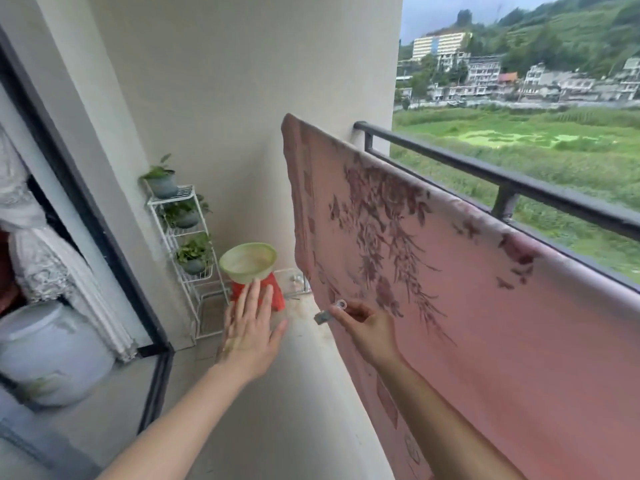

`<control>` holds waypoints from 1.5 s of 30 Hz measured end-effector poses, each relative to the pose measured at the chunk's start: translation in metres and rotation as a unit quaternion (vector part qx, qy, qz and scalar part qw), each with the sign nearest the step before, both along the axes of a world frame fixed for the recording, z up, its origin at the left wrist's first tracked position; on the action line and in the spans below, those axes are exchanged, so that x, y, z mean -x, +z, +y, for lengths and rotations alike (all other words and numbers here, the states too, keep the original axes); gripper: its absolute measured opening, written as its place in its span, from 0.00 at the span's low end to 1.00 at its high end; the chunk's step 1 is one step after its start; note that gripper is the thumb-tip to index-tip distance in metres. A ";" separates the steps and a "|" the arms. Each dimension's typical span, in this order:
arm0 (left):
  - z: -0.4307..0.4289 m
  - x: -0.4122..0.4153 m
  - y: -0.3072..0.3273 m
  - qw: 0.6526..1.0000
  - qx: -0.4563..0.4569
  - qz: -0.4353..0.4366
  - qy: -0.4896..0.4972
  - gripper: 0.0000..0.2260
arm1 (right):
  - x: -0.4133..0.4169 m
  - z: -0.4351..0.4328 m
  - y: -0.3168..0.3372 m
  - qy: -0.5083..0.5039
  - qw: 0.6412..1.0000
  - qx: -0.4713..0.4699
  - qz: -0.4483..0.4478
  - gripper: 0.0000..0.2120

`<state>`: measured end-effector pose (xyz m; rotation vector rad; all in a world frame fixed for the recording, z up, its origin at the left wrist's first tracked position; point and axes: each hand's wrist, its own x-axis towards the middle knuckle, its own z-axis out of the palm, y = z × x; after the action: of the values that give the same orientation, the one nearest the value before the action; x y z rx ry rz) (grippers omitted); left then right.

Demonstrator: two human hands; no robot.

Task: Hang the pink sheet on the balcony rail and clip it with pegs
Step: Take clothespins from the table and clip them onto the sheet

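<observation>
The pink sheet [467, 306], printed with dark flowers, hangs draped over the black balcony rail [485, 168] and falls to the floor on the inside. My right hand [367, 327] is in front of the sheet's lower left part and pinches a small clear peg [329, 311] between its fingertips. My left hand [251, 323] is stretched out flat, fingers straight, holding nothing, in front of the red stool [275, 292]. A green basin [247, 261] sits on that stool in the corner.
A white wire plant rack [183, 244] with three potted plants stands against the end wall. A dark-framed sliding door [104, 237] is on the left, with a pale ceramic jar [48, 351] behind the glass. Bare concrete floor lies between door and sheet.
</observation>
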<state>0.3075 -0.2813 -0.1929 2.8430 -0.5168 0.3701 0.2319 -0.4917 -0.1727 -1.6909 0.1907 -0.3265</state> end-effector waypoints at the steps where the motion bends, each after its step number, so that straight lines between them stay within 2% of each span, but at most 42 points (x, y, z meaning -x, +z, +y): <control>1: 0.003 -0.024 0.006 1.000 0.005 0.004 0.007 0.36 | -0.031 -0.001 0.002 0.011 1.000 0.011 0.001 0.07; 5: 0.020 -0.112 0.012 0.998 0.041 0.000 0.047 0.34 | -0.145 0.005 0.000 0.004 1.000 -0.013 0.014 0.13; 8: 0.031 -0.189 0.002 0.997 0.049 0.005 0.067 0.34 | -0.231 0.015 -0.008 0.017 1.000 -0.016 0.014 0.08; 12: 0.044 -0.311 -0.015 0.997 0.048 0.016 0.065 0.35 | -0.350 0.025 -0.020 -0.009 1.000 -0.021 0.009 0.09; 15: 0.045 -0.402 -0.012 0.997 0.048 0.031 0.053 0.33 | -0.436 0.029 -0.016 -0.040 0.998 -0.039 0.010 0.08; 18: 0.042 -0.488 0.001 0.998 0.050 0.034 0.028 0.31 | -0.513 0.029 -0.003 -0.046 0.998 -0.049 -0.009 0.02; 23: 0.017 -0.609 0.009 0.996 0.074 0.050 -0.021 0.31 | -0.617 0.013 0.006 -0.078 0.995 -0.052 -0.018 0.01; 27: -0.008 -0.698 -0.006 0.995 0.061 0.063 -0.041 0.35 | -0.707 -0.005 -0.009 -0.094 0.995 -0.035 -0.008 0.08; 32: -0.027 -0.813 -0.032 0.993 0.032 0.110 -0.025 0.32 | -0.824 -0.022 -0.032 -0.082 0.996 -0.032 -0.021 0.02; 35: -0.031 -0.884 -0.034 0.988 0.018 0.150 -0.013 0.33 | -0.896 -0.033 -0.039 -0.073 0.996 -0.045 -0.008 0.03; 39: -0.030 -0.970 -0.022 0.986 0.047 0.160 -0.006 0.32 | -0.986 -0.043 -0.033 -0.074 0.996 -0.047 0.000 0.10; 45: -0.030 -1.088 -0.031 0.985 0.064 0.156 -0.036 0.31 | -1.086 -0.043 -0.040 -0.073 0.996 -0.034 0.023 0.10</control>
<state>1.3959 -0.3112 -0.2236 2.6773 -0.5089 -0.0540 1.3176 -0.5348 -0.2127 -1.6221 0.3574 -0.3855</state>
